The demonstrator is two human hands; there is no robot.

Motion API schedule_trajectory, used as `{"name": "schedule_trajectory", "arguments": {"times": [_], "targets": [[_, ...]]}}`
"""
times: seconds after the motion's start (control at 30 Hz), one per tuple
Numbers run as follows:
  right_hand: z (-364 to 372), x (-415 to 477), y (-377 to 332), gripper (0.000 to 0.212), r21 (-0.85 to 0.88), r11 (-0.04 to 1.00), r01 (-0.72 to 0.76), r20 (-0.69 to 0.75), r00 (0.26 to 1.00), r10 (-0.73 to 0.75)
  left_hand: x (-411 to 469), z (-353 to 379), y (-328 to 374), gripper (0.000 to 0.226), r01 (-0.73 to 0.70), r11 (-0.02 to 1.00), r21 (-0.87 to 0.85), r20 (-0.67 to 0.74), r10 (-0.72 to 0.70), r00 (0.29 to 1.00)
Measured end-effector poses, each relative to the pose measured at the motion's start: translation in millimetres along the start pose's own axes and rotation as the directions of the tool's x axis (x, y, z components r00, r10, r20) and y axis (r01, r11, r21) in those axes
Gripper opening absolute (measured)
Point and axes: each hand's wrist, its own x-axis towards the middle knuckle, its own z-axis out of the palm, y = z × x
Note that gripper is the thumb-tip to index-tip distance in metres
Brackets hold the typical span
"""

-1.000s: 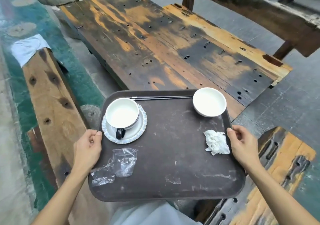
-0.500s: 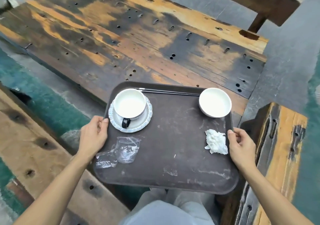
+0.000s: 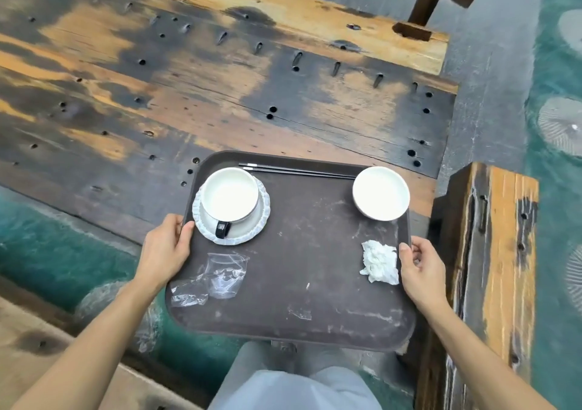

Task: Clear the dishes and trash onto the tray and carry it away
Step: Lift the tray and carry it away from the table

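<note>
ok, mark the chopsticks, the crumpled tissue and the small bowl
chopsticks (image 3: 299, 172): head view, middle of the dark shafts.
crumpled tissue (image 3: 379, 262): head view, centre of the wad.
small bowl (image 3: 380, 193): head view, white inside.

Loaded brown tray, held level

Both forearms bare, no sleeves visible up to frame edge. No watch, rings or bands seen on left hand or right hand. Nails short, unpainted as far as can tell. Lower body: light grey-white trousers, smooth fabric w/ a soft sheen, loose fit, folds btwn the legs. Shoes hidden or too dark to make out. Upper garment not in view.
</note>
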Motion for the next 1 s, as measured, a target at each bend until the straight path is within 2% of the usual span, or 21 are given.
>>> {"name": "schedule_trajectory", "arguments": {"times": [0.17, 0.43, 0.7, 0.87, 1.0], "targets": [[11.3, 27.5, 13.2, 0.006, -0.055, 0.992, -0.115, 0.067, 0.991, 0.119, 46.0, 26.5, 1.3, 0.021, -0.035, 0.999, 0.017, 0.059, 0.034, 0.998], [42.7, 50.0, 22.5, 0.006, -0.078, 0.955, -0.287, 0.007, 0.957, 0.289, 113.2, 72.8, -7.9, 0.028, -0.122, 0.989, 0.086, 0.221, 0.100, 0.970], [80.1, 48.5, 30.5, 0.006, -0.110, 0.926, -0.362, -0.106, 0.930, 0.351, 162.0, 104.0, -22.4, 0.029, -0.198, 0.974, 0.108, 0.332, 0.152, 0.931], [91.1, 49.7, 34.2, 0.013, -0.135, 0.904, -0.405, -0.118, 0.913, 0.391, 177.2, 115.2, -28.4, 0.028, -0.220, 0.970, 0.100, 0.388, 0.166, 0.907], [95.6, 51.9, 35.5, 0.019, -0.151, 0.892, -0.426, -0.125, 0.903, 0.410, 181.3, 117.9, -31.2, 0.026, -0.210, 0.976, 0.054, 0.379, 0.174, 0.909]]}}
